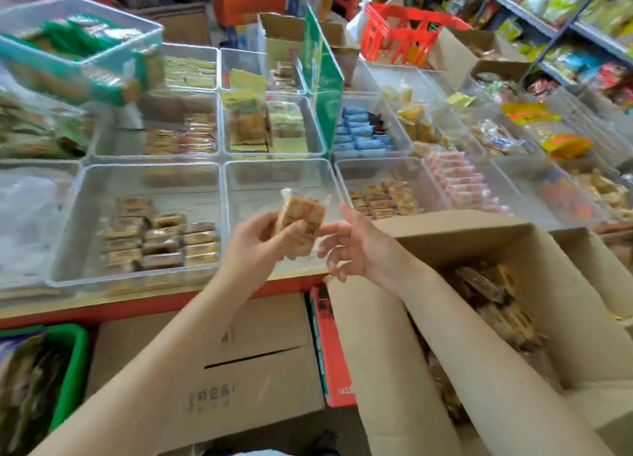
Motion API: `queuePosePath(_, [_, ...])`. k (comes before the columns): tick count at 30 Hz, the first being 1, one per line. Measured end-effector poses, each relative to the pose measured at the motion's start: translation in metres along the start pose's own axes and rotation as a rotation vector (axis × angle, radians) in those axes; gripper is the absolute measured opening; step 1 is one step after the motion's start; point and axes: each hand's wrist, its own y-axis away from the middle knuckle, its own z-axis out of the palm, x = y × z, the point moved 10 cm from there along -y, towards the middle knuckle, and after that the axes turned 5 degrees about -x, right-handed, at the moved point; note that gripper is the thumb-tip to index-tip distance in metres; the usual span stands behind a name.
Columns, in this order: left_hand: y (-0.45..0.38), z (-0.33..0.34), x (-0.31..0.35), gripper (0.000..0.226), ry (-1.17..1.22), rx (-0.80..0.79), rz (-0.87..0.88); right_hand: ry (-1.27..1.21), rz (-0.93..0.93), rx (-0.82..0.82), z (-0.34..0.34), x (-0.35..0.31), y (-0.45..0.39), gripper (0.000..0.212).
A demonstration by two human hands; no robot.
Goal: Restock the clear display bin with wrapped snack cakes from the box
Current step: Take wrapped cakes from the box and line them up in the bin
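Here the left hand (255,241) grips a wrapped snack cake (301,221) at its two o'clock, over the clear bin (239,181), while the right hand (346,246), fingers loosely spread, touches the cake's wrapper from three o'clock.

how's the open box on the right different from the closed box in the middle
The open box has its flaps up and shows wrapped snacks inside; the closed box has its flaps folded shut, hiding any contents. The right forearm crosses the open box; the left forearm passes over the closed box. Both are plain brown cardboard, below the counter's edge.
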Motion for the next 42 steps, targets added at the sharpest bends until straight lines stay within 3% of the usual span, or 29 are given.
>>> queuePosePath(4, [0.002, -0.089, -0.061, 0.028, 0.111, 0.035, -0.234, 0.18, -0.155, 0.074, 0.087, -0.013, -0.067, 0.033])
queuePosePath(7, [0.006, -0.143, -0.11, 0.031, 0.082, 0.042, -0.362, 0.238, -0.17, 0.14, 0.137, -0.01, -0.119, 0.025])
queuePosePath(9, [0.004, -0.186, -0.138, 0.032, -0.048, 0.112, -0.379, 0.332, -0.153, 0.155, 0.158, -0.008, -0.15, 0.022])
queuePosePath(12, [0.003, -0.265, -0.177, 0.033, -0.44, 0.313, -0.34, 0.55, -0.111, 0.226, 0.168, -0.004, -0.188, 0.023])
queuePosePath(14, [0.005, -0.302, -0.207, 0.04, -0.66, 0.36, -0.364, 0.667, -0.073, 0.254, 0.171, 0.002, -0.208, 0.024])
queuePosePath(19, [0.006, -0.29, -0.249, 0.055, -0.986, 0.124, -0.337, 0.97, -0.053, 0.305, 0.168, -0.002, -0.253, 0.028])
queuePosePath(22, [0.005, -0.289, -0.253, 0.055, -0.974, 0.106, -0.333, 1.305, -0.132, 0.343, 0.166, -0.016, -0.292, 0.029])
queuePosePath(25, [0.003, -0.291, -0.254, 0.054, -0.989, 0.118, -0.315, 1.855, -0.188, 0.293, 0.176, -0.013, -0.333, 0.032])
queuePosePath(29, [0.003, -0.289, -0.252, 0.051, -0.988, 0.125, -0.302, 2.246, -0.047, 0.132, 0.188, 0.015, -0.373, 0.035])
queuePosePath(32, [0.002, -0.291, -0.251, 0.053, -1.007, 0.138, -0.289, 2.296, 0.056, 0.034, 0.196, 0.036, -0.391, 0.035])
queuePosePath(42, [0.003, -0.291, -0.252, 0.051, -1.013, 0.146, -0.284, 1.979, 0.288, -0.132, 0.173, 0.072, -0.401, 0.047])
